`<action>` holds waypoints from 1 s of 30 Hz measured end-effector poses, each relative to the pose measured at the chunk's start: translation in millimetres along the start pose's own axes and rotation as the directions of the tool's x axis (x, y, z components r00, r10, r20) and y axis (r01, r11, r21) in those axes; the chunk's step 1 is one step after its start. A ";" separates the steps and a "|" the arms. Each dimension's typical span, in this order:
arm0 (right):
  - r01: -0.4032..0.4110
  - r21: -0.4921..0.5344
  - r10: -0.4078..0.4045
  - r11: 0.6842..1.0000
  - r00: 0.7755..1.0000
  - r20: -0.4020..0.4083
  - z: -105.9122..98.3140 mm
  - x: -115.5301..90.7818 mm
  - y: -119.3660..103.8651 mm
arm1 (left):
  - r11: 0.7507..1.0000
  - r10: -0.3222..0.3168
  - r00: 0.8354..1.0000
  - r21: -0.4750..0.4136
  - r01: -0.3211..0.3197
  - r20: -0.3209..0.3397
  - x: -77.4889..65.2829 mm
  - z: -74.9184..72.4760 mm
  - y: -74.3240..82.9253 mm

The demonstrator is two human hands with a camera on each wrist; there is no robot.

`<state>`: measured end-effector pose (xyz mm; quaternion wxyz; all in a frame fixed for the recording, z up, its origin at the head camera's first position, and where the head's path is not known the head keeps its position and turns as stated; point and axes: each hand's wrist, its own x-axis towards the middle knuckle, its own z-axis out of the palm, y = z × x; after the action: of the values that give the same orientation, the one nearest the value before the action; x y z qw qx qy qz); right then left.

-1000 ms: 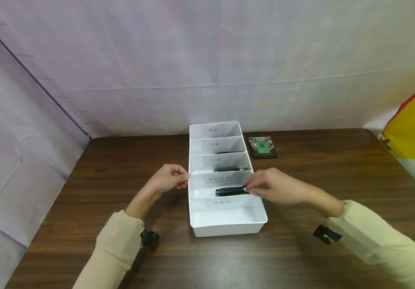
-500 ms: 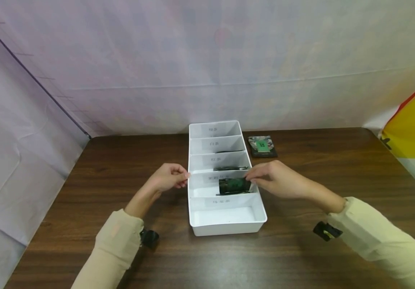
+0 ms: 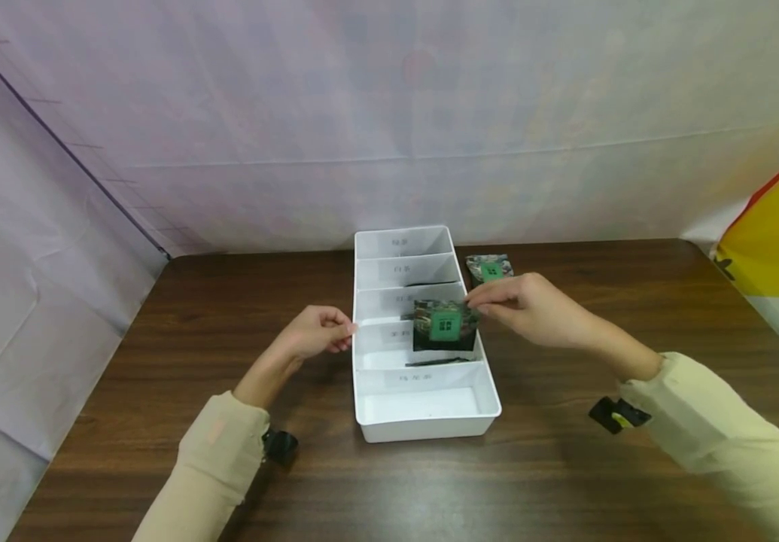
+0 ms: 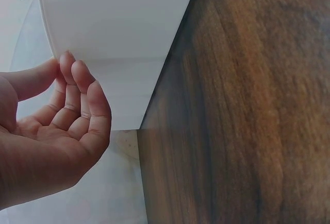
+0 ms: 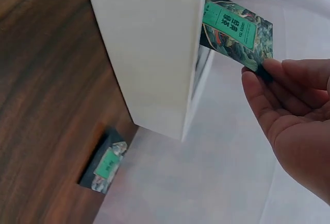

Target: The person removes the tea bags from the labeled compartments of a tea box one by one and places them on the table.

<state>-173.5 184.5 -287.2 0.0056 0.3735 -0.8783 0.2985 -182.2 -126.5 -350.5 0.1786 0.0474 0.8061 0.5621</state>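
A white divided box (image 3: 427, 430) with labelled compartments stands lengthwise on the table. My left hand (image 3: 321, 332) pinches its left rim between thumb and fingers; the left wrist view shows the thumb (image 4: 38, 80) at the rim. My right hand (image 3: 527, 309) pinches a dark tea sachet (image 3: 445, 325) by its corner above the box. Its green label reads "GREEN TEA" in the right wrist view. Below it, another dark sachet (image 3: 438, 362) stays in the second compartment from the near end. The held sachet partly covers a dark sachet (image 3: 406, 316) in the middle compartment.
Beyond my right hand, another green-labelled sachet (image 3: 489, 266) lies on the brown table (image 3: 226, 301) beside the box, partly covered by the hand. A thin dark edge (image 3: 433, 284) shows in the second compartment from the back. A pale curtain (image 3: 389, 120) hangs behind the table.
My right hand has lifted a tea sachet up and away from me out of the second compartment from the near end, and its labelled face now shows. The left hand has stayed on the rim.
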 end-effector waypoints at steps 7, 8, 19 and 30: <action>-0.060 -0.004 0.060 0.998 0.997 -0.041 -18.2 1.6 -3.6 | 1.000 -0.007 1.000 -0.001 0.007 0.003 -0.3 0.5 0.0; -0.072 -0.003 0.072 0.997 0.996 -0.045 -21.4 1.3 -4.1 | 1.000 -0.008 1.000 -0.002 0.008 0.003 -0.5 0.6 -0.1; -0.216 0.017 0.217 0.976 0.970 -0.107 -55.2 -3.3 -2.2 | 1.000 -0.018 1.000 -0.009 0.018 -0.001 -1.4 0.1 -1.4; -0.395 0.018 0.395 0.918 0.917 -0.060 -62.2 -21.5 40.5 | 1.000 -0.013 1.000 -0.013 0.013 -0.011 -2.0 1.6 -1.7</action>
<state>-197.9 253.4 -262.2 -0.0284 0.1790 -0.9341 0.3076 -179.6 -126.3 -352.0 0.1781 0.0381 0.8037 0.5665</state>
